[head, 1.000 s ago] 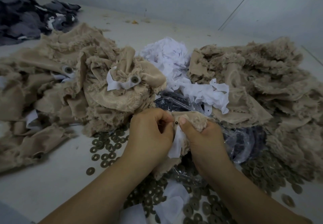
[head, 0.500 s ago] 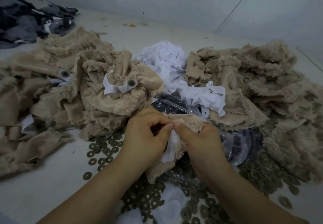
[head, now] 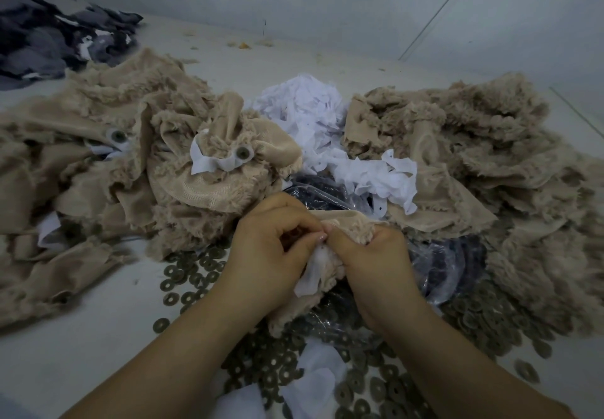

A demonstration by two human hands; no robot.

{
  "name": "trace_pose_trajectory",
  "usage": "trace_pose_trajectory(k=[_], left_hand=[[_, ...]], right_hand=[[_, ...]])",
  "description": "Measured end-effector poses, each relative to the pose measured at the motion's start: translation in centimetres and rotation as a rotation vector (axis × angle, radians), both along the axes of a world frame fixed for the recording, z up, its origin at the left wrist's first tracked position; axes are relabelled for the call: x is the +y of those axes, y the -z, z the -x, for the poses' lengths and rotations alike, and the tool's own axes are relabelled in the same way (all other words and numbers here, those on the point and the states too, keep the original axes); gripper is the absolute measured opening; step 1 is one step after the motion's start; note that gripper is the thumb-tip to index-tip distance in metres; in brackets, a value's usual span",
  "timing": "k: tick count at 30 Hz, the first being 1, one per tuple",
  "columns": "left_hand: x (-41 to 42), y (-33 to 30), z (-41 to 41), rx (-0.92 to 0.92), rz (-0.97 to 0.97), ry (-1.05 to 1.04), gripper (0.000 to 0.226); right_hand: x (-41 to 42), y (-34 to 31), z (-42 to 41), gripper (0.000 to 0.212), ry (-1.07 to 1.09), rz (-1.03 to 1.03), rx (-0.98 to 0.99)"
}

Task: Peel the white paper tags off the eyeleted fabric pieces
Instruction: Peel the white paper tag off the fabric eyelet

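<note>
Both hands meet at centre: left hand (head: 268,248) and right hand (head: 376,262) pinch one beige plush piece (head: 330,268), white tag (head: 310,278) half-peeled. Peeled tags (head: 310,108) heaped at twelve o'clock; tagged eyeleted pieces (head: 228,164) wait at ten.

Count of items by kind, head view.

Two hands are being shown: left hand (head: 268,252) and right hand (head: 376,265), with one beige fabric piece (head: 346,226) and one white paper tag (head: 310,278) being held between them. Two heaps of beige furry fabric are being seen: left heap (head: 98,164) and right heap (head: 474,157). Two eyelets are being shown on the left heap, one (head: 242,152) and another (head: 118,136). One pile of white paper scraps (head: 310,108) is being counted, one dark cloth bundle (head: 49,39), and one clear plastic bag (head: 441,265). Loose metal washers (head: 196,271) are being judged too numerous to count.
</note>
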State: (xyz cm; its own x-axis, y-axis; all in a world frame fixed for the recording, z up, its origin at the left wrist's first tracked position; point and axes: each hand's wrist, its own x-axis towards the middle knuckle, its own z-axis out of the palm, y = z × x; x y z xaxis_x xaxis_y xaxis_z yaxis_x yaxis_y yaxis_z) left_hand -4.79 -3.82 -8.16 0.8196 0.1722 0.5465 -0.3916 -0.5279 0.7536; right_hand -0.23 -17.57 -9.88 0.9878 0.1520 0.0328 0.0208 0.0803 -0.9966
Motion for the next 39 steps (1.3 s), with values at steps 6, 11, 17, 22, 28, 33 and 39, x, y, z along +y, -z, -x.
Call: trace_pose_trajectory(k=[6, 11, 17, 22, 28, 33, 39], left_hand=[[0.5, -0.3, 0.2, 0.11, 0.194, -0.074, 0.015], [-0.3, -0.6, 0.7, 0.156, 0.035, -0.032, 0.021], [-0.5, -0.6, 0.4, 0.25, 0.049, -0.074, 0.019], [-0.5, -0.7, 0.4, 0.244, 0.291, -0.095, 0.014], [-0.8, -0.6, 0.2, 0.321, 0.333, -0.096, 0.016], [-0.6, -0.6, 0.3, 0.34, 0.435, -0.067, 0.016], [-0.5, -0.5, 0.3, 0.369, 0.451, -0.068, 0.014]], right_hand=[[0.0, 0.2, -0.2, 0.007, 0.007, -0.018, 0.046], [-0.1, 0.1, -0.4, 0.01, 0.014, -0.052, 0.099], [-0.1, 0.2, -0.3, 0.012, 0.011, -0.045, 0.077], [-0.2, 0.0, -0.2, 0.01, -0.011, -0.014, 0.07], [-0.2, -0.2, 0.0, 0.011, -0.031, -0.021, 0.064], [-0.2, -0.2, 0.0, 0.008, -0.014, 0.012, 0.048], [-0.2, -0.2, 0.1, 0.011, -0.066, -0.09, 0.097]])
